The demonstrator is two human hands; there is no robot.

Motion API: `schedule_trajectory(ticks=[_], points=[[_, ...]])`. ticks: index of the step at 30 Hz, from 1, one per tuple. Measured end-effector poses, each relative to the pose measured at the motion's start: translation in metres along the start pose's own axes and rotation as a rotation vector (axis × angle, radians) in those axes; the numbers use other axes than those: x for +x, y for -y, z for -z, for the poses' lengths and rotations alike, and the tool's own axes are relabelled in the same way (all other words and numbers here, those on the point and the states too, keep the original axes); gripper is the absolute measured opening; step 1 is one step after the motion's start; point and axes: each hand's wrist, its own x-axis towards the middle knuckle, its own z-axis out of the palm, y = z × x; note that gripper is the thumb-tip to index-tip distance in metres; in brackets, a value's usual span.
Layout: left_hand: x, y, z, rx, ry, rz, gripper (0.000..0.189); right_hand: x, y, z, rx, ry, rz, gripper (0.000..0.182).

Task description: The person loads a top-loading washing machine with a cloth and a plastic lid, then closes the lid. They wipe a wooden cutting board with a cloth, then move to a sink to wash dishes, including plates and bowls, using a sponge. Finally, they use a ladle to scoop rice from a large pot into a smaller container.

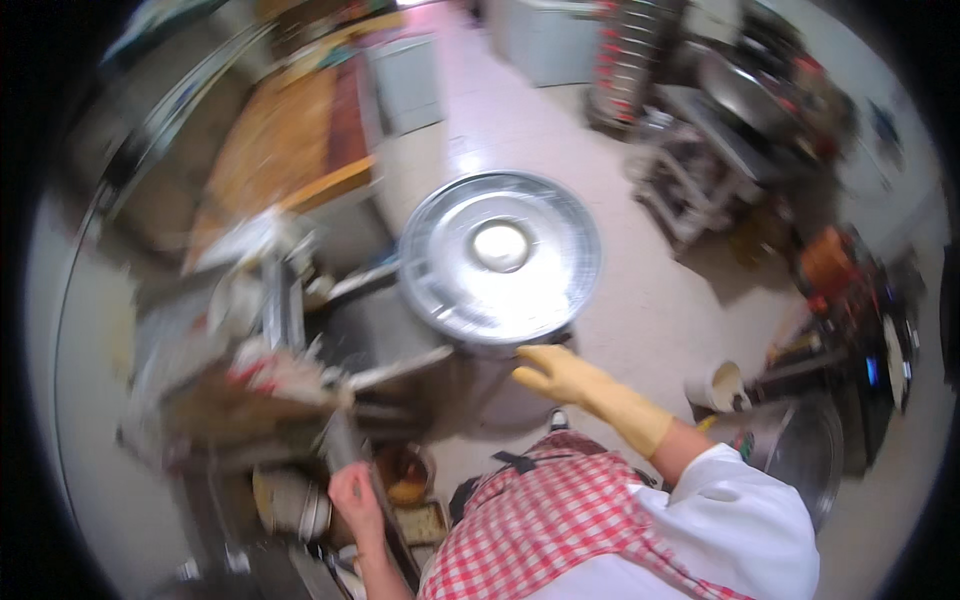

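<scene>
My right hand (559,379), in a yellow rubber glove, is at the near edge of a large round metal lid or tray (465,300) with a raised, shiny centre. Its fingers point left, thumb apart; blur hides whether they touch or grip anything there. Bare, with its fingers curled, my left hand (352,487) is at the lower left beside the edge of a metal counter (345,442). Whether it holds something cannot be made out.
A wood-topped table (277,142) stands at the upper left. On the right are a metal bowl (742,90) on a stand, a white container (720,386) and a big metal pot (806,457). A tall stack with red marks (619,67) stands farther back on the tiled floor.
</scene>
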Motion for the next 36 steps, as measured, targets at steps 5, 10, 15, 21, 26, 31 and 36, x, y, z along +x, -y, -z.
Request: schedule_trajectory(ticks=[5,10,15,21,26,31,36], points=[[0.070,-0.137,-0.165,-0.143,0.373,-0.294,0.039,-0.049,-0.095,0.072,0.111,-0.210,-0.171,0.058],[0.104,-0.193,-0.265,-0.078,0.899,-0.454,0.035,-0.130,-0.175,0.117,0.322,-0.546,-0.455,0.032],[0.123,-0.231,-0.323,-0.056,1.200,-0.331,0.030,-0.195,-0.204,0.132,0.285,-0.861,-0.618,0.032],[0.166,-0.268,-0.369,0.298,1.247,-0.865,0.033,-0.202,-0.189,0.130,0.667,-0.983,-0.761,0.042],[0.156,-0.310,-0.402,0.013,1.133,-0.921,0.032,-0.235,-0.195,0.074,0.869,-1.039,-0.874,0.046],[0.159,-0.292,-0.378,0.170,1.129,-0.725,0.021,-0.186,-0.209,0.120,0.813,-0.903,-0.752,0.028],[0.140,-0.196,-0.306,0.065,0.744,-0.242,0.014,-0.105,-0.202,0.131,0.692,-0.458,-0.495,0.027]])
